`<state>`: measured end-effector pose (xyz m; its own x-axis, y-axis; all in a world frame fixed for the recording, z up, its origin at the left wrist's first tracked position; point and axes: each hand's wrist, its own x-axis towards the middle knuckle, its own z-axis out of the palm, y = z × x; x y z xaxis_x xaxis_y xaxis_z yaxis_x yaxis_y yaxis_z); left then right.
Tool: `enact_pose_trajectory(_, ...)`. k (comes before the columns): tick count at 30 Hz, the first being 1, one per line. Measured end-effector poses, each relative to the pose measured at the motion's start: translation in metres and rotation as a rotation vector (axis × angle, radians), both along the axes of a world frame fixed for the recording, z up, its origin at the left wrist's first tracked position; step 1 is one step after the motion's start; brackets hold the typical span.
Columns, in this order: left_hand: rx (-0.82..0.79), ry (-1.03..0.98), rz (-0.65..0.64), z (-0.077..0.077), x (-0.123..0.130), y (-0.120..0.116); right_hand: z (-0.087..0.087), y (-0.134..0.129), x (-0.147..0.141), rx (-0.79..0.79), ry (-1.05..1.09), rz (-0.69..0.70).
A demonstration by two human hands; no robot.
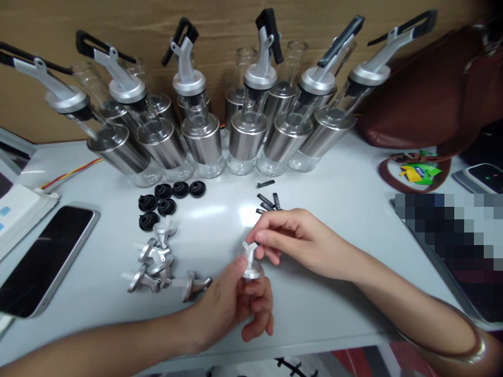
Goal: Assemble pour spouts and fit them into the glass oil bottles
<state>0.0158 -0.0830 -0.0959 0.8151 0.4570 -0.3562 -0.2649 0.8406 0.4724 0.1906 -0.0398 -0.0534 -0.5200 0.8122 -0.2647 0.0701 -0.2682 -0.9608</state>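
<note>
My left hand grips a silver pourer spout by its round base, with the stem pointing up. At the tip of that spout, the thumb and index finger of my right hand are pinched together; whatever they hold is too small to make out. Several small black levers lie just beyond my right hand. More silver spouts are piled left of my left hand, one close to its wrist. Behind them sit several black ribbed stoppers.
Glass bottles with steel sleeves line the back, the front ones topped with pourers, against cardboard. A phone and white box lie left. On the right are a brown bag, its strap, a green-yellow wrapper and a dark device.
</note>
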Motion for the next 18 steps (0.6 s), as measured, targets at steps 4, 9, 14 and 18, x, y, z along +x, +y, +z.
enact_pose_trajectory(4, -0.032, -0.005, -0.016, 0.0017, 0.0001, 0.0023, 0.0012, 0.0029, 0.005, -0.146, 0.089, 0.056)
enact_pose_trajectory(9, 0.009, -0.006, -0.04, 0.0032, 0.0007, 0.0026, -0.0002, 0.0031, 0.0087, -0.31, 0.206, 0.18)
enact_pose_trajectory(14, 0.018, 0.003, -0.063, 0.0057, 0.0004, 0.0016, -0.0024, 0.0026, 0.0066, -0.365, 0.289, 0.185)
enact_pose_trajectory(18, 0.011, 0.026, -0.077, 0.0069, -0.0001, 0.0014, -0.0055, 0.0019, 0.0053, -0.393, 0.333, 0.196)
